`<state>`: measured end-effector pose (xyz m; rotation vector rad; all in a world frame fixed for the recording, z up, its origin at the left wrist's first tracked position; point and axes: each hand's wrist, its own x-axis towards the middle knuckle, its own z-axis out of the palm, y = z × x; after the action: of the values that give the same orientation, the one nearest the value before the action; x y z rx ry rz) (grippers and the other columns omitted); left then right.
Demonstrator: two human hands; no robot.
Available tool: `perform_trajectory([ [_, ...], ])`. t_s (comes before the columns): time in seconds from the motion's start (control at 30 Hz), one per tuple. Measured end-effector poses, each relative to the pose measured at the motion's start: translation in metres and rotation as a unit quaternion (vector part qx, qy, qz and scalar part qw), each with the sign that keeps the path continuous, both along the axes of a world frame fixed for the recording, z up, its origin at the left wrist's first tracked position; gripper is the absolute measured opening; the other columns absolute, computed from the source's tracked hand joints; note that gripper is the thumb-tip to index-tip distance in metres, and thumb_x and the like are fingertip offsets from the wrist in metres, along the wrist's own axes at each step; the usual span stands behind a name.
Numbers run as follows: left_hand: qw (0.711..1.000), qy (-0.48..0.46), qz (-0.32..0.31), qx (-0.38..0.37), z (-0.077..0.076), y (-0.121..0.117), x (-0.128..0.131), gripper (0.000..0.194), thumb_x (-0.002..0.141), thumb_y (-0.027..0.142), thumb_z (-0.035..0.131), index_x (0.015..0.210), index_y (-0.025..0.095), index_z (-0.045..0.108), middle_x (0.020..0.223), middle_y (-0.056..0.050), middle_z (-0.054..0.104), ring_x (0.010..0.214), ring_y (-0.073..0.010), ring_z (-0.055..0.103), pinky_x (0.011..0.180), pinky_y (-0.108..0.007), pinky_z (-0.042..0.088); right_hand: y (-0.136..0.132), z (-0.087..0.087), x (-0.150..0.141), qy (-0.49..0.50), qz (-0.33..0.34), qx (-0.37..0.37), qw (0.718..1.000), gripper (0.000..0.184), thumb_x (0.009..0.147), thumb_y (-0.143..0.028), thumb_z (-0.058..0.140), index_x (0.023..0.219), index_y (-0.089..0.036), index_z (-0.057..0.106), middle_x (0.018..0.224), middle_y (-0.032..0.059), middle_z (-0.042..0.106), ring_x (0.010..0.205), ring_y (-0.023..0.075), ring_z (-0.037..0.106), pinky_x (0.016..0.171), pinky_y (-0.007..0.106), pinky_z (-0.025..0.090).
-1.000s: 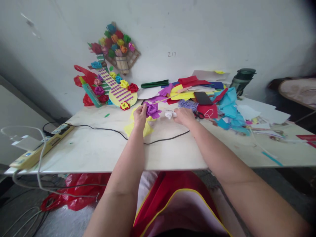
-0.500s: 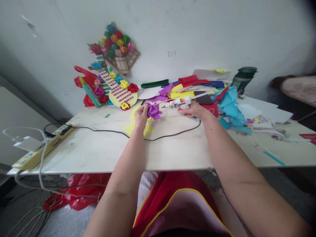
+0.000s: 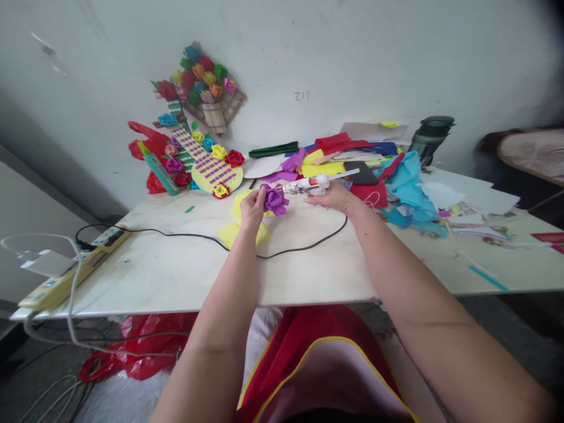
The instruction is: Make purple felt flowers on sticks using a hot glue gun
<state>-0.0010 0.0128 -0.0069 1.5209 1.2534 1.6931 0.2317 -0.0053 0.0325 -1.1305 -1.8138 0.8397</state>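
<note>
Over the middle of the table, my left hand [image 3: 252,208] pinches a purple paper flower [image 3: 275,201]. To its right my right hand [image 3: 330,197] is wrapped round a white hot glue gun [image 3: 315,184], with a glue stick [image 3: 346,174] poking out of its back end. The gun's nozzle points left and reaches the flower's right side; whether it touches the petals I cannot tell. Yellow crepe paper [image 3: 244,234] lies on the table under my left hand. A black cord [image 3: 304,245] runs from the gun across the table.
A yellow power strip [image 3: 83,267] lies at the left edge. Paper-flower crafts [image 3: 215,170] and a glue bottle [image 3: 161,170] stand against the wall. Coloured paper [image 3: 335,144], blue crepe paper [image 3: 405,185], a dark phone-like slab [image 3: 359,173] and a green bottle [image 3: 429,140] fill the back right.
My right hand has brought the glue gun leftward, so its nozzle is now at the purple flower. My left hand has barely moved. The view has shifted slightly.
</note>
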Motion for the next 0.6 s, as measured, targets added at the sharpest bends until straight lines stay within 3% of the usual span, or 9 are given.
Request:
perform_trajectory([
  [0.27, 0.999, -0.023, -0.002, -0.022, 0.010, -0.009, 0.006, 0.043, 0.079, 0.050, 0.066, 0.054, 0.017, 0.053, 0.046, 0.004, 0.040, 0.044, -0.0075, 0.037, 0.043, -0.022, 0.030, 0.007, -0.006, -0.001, -0.021, -0.016, 0.055, 0.998, 0.032, 0.063, -0.036, 0.074, 0.086, -0.015, 0.070, 0.085, 0.0054, 0.071, 0.082, 0.0215, 0.065, 0.074, 0.033, 0.053],
  [0.43, 1.000, -0.008, 0.000, -0.006, 0.005, -0.006, 0.004, 0.043, 0.079, 0.050, 0.066, 0.053, 0.017, 0.054, 0.047, 0.003, 0.041, 0.045, -0.0080, 0.037, 0.044, -0.022, 0.029, 0.010, -0.008, -0.003, -0.033, -0.015, 0.089, 0.995, 0.032, 0.066, -0.031, 0.074, 0.095, -0.017, 0.071, 0.101, 0.0062, 0.073, 0.099, 0.0233, 0.067, 0.089, 0.035, 0.053],
  [0.6, 1.000, 0.016, 0.005, 0.000, 0.004, -0.005, 0.004, 0.044, 0.081, 0.050, 0.063, 0.054, 0.017, 0.054, 0.047, 0.003, 0.040, 0.046, -0.0083, 0.036, 0.044, -0.022, 0.028, 0.006, -0.004, -0.006, -0.105, -0.047, 0.100, 0.988, 0.028, 0.069, -0.029, 0.073, 0.096, -0.019, 0.072, 0.101, 0.0046, 0.074, 0.103, 0.0242, 0.067, 0.093, 0.036, 0.051],
])
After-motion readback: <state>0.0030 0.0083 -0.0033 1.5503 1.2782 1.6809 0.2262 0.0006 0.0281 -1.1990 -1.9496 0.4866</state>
